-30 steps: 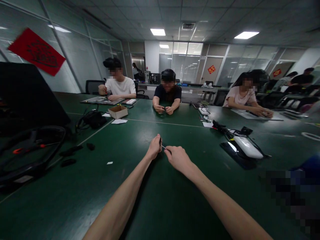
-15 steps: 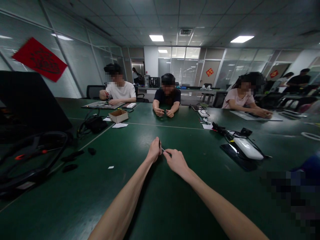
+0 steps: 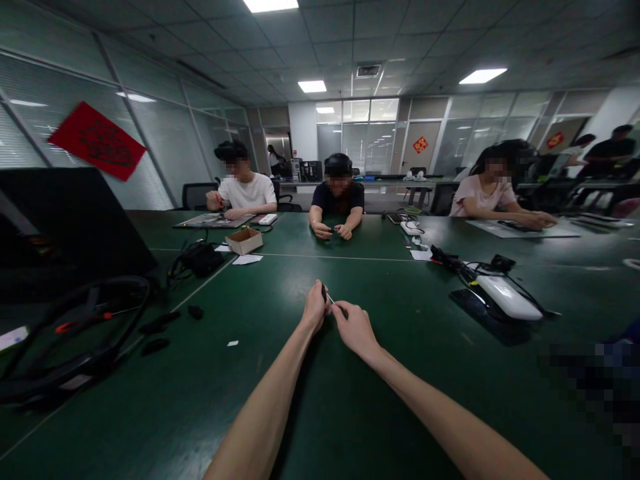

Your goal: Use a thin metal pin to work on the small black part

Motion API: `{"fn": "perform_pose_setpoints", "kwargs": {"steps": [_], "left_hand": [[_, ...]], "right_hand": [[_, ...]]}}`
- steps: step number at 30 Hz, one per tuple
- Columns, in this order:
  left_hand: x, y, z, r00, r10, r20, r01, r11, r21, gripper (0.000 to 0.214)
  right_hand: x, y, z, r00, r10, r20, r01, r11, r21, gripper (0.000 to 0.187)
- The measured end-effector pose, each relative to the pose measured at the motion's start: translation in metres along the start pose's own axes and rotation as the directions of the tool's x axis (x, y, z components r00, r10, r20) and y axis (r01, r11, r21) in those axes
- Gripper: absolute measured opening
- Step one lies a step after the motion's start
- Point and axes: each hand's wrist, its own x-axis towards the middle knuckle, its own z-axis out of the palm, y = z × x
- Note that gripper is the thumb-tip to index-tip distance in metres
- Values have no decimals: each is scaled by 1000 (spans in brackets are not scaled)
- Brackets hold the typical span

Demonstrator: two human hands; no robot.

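Observation:
Over the middle of the green table (image 3: 280, 400), my left hand (image 3: 315, 309) is closed around a small dark object (image 3: 324, 292), mostly hidden by the fingers. My right hand (image 3: 356, 328), just beside it, pinches a small screwdriver (image 3: 331, 299) with a thin metal shaft. That shaft points up and left to the dark object; whether its tip touches cannot be made out. Both forearms reach in from the bottom edge.
Left lie small black pieces (image 3: 155, 346), a black headset-like frame (image 3: 75, 360) and a dark screen (image 3: 80, 227). Ahead stands an open cardboard box (image 3: 244, 243). A white device with cables (image 3: 507, 298) lies right. Three people sit across the table.
My view has tilted up and turned slightly left, so the scene sits lower and further right. Both hands keep nearly the same hold, with the screwdriver still at the dark object.

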Motion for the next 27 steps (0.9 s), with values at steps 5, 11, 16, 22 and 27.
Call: {"fn": "perform_pose_setpoints", "kwargs": {"steps": [5,11,16,22,27], "left_hand": [[0,10,-5,990,-85,108,102,982,-160,49],[-6,18,-8,965,-102,240,157,963,-218,49],[-8,20,-7,956,-99,275,154,971,-183,46],[-10,19,-4,950,-91,298,130,985,-115,43],[-9,16,-3,947,-69,314,99,992,-77,41]], "right_hand": [[-1,2,-3,1000,4,13,-4,1000,1,35],[1,2,-31,989,-70,129,75,997,-29,35],[0,-5,-51,966,-91,243,108,992,-59,35],[1,-9,-52,955,-108,275,141,984,-106,35],[2,-6,-52,945,-158,285,198,973,-117,36]]}}
